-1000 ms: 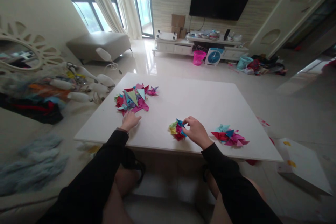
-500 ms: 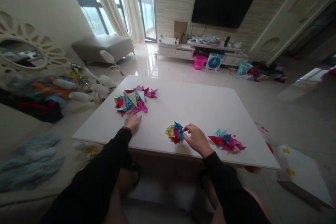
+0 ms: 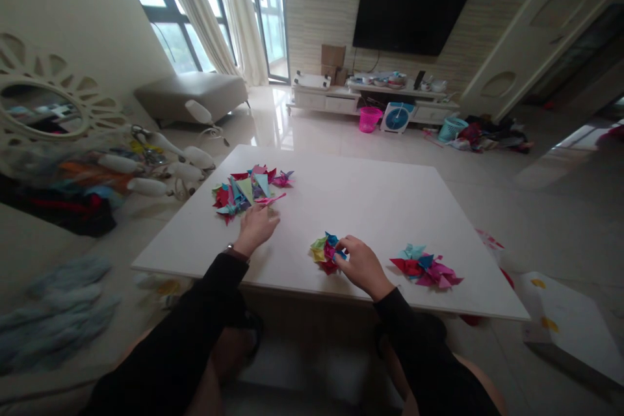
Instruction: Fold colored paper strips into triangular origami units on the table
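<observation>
My left hand [image 3: 257, 229] is closed on a pink origami crane [image 3: 273, 199], held at the near right edge of a mixed pile of folded paper cranes [image 3: 234, 194] on the white table [image 3: 351, 195]. The pile has red, light green, pale blue and purple pieces. My right hand [image 3: 364, 265] has thumb and fingertips curled onto a blue paper crane [image 3: 332, 238] in a small round cluster, where yellow, red and magenta cranes [image 3: 319, 252] sit close together. The fingertips partly cover the cluster's right side. Farther right lies a third group of cranes [image 3: 426, 270], red, blue and pink.
Beyond the table stand a TV cabinet [image 3: 326, 99], a pink basket [image 3: 369, 119] and a blue fan [image 3: 397, 117]. At left are a lamp with white shades [image 3: 185, 172] and a mirror frame [image 3: 97, 101]. A white box [image 3: 570, 318] lies on the floor at right.
My left hand has moved slightly right and picked up the pink crane from the pile's near edge. My right hand has shifted a little, its fingers reaching further over the blue crane.
</observation>
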A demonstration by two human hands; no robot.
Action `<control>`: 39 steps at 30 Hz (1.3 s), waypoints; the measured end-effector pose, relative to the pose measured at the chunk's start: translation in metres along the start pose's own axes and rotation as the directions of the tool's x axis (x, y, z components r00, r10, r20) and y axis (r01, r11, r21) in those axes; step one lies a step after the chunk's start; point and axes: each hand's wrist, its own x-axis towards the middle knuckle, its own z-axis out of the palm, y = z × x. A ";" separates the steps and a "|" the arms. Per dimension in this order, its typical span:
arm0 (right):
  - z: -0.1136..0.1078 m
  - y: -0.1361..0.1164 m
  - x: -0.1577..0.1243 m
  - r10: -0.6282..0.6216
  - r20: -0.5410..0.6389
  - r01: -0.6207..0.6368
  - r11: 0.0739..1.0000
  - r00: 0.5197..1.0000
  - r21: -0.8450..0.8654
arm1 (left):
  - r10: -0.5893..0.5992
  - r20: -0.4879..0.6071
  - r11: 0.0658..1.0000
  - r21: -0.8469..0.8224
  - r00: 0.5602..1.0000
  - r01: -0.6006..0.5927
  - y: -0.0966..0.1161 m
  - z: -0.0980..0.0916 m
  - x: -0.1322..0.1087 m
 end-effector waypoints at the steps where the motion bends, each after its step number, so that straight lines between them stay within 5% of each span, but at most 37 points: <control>1: 0.003 -0.002 0.002 0.007 0.000 -0.007 0.999 1.000 0.031 | 0.016 -0.014 1.000 -0.004 1.000 -0.016 0.006 -0.003 -0.006; 4: 0.015 -0.006 0.010 0.062 0.030 -0.067 0.972 0.998 0.224 | 0.139 -0.111 0.990 -0.023 0.984 -0.142 0.028 -0.012 -0.027; 6: 0.025 -0.010 0.016 0.156 0.085 -0.178 0.872 0.984 0.457 | 0.253 -0.184 0.964 -0.035 0.950 -0.264 0.043 -0.017 -0.043; 9: 0.036 -0.017 0.028 0.314 0.231 -0.358 0.445 0.921 0.821 | 0.437 -0.216 0.893 -0.013 0.873 -0.451 0.064 -0.019 -0.064; 12: 0.035 -0.024 0.038 0.352 0.280 -0.300 0.001 0.893 0.954 | 0.614 -0.154 0.786 0.023 0.774 -0.618 0.078 -0.015 -0.080; 15: 0.031 -0.025 0.045 0.395 0.204 -0.140 -0.185 0.896 0.973 | 0.722 -0.074 0.691 0.038 0.687 -0.722 0.087 -0.007 -0.092; 17: 0.032 -0.022 0.047 0.464 0.149 -0.065 -0.194 0.873 0.979 | 0.756 -0.041 0.654 0.031 0.653 -0.756 0.091 -0.004 -0.098; 22: 0.033 -0.014 0.045 0.571 0.052 -0.034 -0.041 0.819 0.999 | 0.797 -0.071 0.580 -0.187 0.600 -0.793 0.099 -0.010 -0.104; 24: 0.029 -0.014 0.043 0.579 0.046 -0.045 -0.015 0.814 0.999 | 0.700 -0.153 0.614 -0.370 0.697 -0.697 0.099 -0.014 -0.100; 27: 0.016 -0.019 0.040 0.539 0.038 -0.048 0.004 0.842 0.999 | 0.318 -0.209 0.615 -0.697 0.925 -0.368 0.092 -0.014 -0.084; 29: 0.009 -0.023 0.037 0.472 0.019 -0.025 0.007 0.881 1.000 | 0.076 -0.053 0.467 -0.880 0.996 -0.083 0.087 -0.010 -0.074; 30: 0.006 -0.025 0.036 0.438 0.018 -0.022 0.003 0.899 1.000 | 0.037 0.083 0.354 -0.933 0.996 0.065 0.085 -0.008 -0.070; 33: 0.005 -0.029 0.034 0.378 0.061 -0.059 -0.017 0.924 0.998 | 0.236 0.416 0.029 -0.907 0.878 0.421 0.086 -0.004 -0.067; 35: 0.009 -0.030 0.034 0.372 0.080 -0.076 -0.024 0.925 0.997 | 0.346 0.436 -0.125 -0.856 0.831 0.501 0.091 -0.002 -0.071; 39: 0.021 -0.027 0.036 0.401 0.059 -0.071 0.015 0.914 0.997 | 0.206 0.399 -0.306 -0.841 0.893 0.446 0.101 0.004 -0.075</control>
